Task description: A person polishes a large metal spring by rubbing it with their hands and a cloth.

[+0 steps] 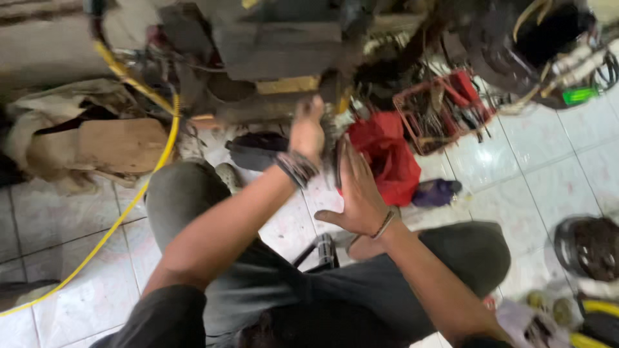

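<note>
Red cloth [387, 158] and tool crate [438, 113] flank open right hand [358, 193]; left hand's [307, 132] grip unclear.

Dark sleeves, grey trousers [193, 200] — banded wrists.

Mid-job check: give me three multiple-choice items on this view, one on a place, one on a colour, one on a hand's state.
1. Where does the red cloth lie?
A. beside the red wire tool basket
B. on the cardboard sheet
C. on the person's knee

2. What colour is the long hose across the tiled floor?
A. blue
B. yellow
C. white

3. How is the right hand?
A. fisted
B. holding a hammer
C. open, fingers spread

Answers:
1 A: the red cloth lies just left of the red wire tool basket.
2 B: the long hose is yellow.
3 C: the right hand is spread; the left hand reaches to the dark machine.
</note>
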